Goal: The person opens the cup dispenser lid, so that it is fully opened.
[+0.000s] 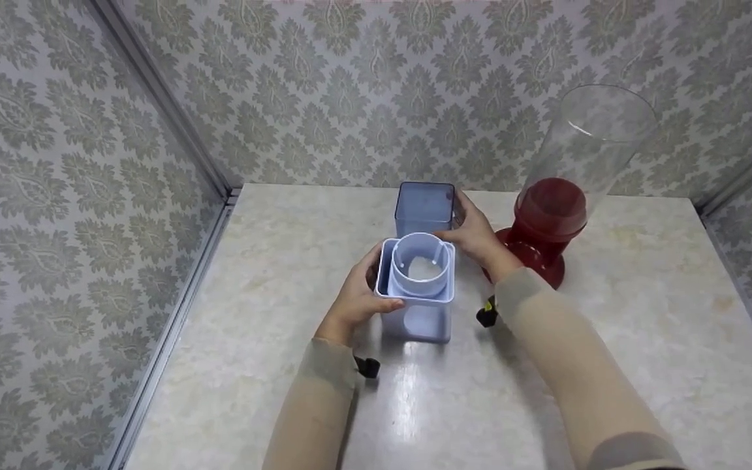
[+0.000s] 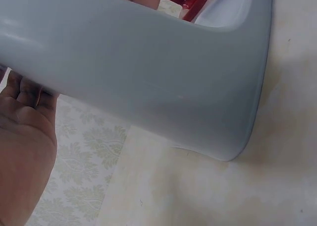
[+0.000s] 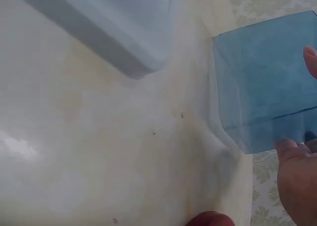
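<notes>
A light blue plastic stand [image 1: 418,320] with a square top and a round ring [image 1: 420,261] inside it stands upright in the middle of the table. My left hand [image 1: 360,297] grips its upper part from the left, thumb along the front rim. In the left wrist view the stand's smooth body [image 2: 148,72] widens toward its foot, with my left hand [image 2: 27,137] alongside. Just behind it is a see-through blue square box [image 1: 425,205]. My right hand [image 1: 476,232] holds this box from the right. Fingers and thumb lie on its sides in the right wrist view, where the box [image 3: 267,77] tilts.
Right of my right hand stands a red base [image 1: 549,215] carrying a tall clear cylinder [image 1: 601,137], close to my right forearm. Patterned walls [image 1: 376,85] rise behind the pale table [image 1: 271,261] and at both sides.
</notes>
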{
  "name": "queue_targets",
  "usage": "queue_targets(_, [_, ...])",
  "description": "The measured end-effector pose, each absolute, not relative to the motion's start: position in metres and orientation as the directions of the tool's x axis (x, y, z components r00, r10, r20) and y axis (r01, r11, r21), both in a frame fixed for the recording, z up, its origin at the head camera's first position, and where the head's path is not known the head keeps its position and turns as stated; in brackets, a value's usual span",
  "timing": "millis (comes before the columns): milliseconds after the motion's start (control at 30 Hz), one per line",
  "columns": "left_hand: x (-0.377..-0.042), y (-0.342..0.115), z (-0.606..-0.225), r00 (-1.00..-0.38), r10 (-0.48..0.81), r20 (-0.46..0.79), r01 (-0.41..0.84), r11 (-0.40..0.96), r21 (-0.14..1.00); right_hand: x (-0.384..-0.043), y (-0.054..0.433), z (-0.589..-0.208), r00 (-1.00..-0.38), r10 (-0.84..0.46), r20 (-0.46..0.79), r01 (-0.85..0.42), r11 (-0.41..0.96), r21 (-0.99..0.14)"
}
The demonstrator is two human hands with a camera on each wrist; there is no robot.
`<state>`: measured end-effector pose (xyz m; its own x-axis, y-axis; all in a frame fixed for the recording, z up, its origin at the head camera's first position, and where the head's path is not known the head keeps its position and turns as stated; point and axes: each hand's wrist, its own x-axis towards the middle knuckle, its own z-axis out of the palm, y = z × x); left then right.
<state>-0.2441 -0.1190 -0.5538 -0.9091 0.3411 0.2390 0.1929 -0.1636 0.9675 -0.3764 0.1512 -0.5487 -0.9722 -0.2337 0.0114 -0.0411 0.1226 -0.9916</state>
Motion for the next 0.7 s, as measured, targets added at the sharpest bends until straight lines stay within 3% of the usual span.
queue_targets(700, [-0.24,-0.118,-0.554,-0.922,0.322,0.215,0.173,-0.156,0.973,-0.377,0.162,-0.568,-0.944,-0.329,0.025,-0.068,0.119,-0.991])
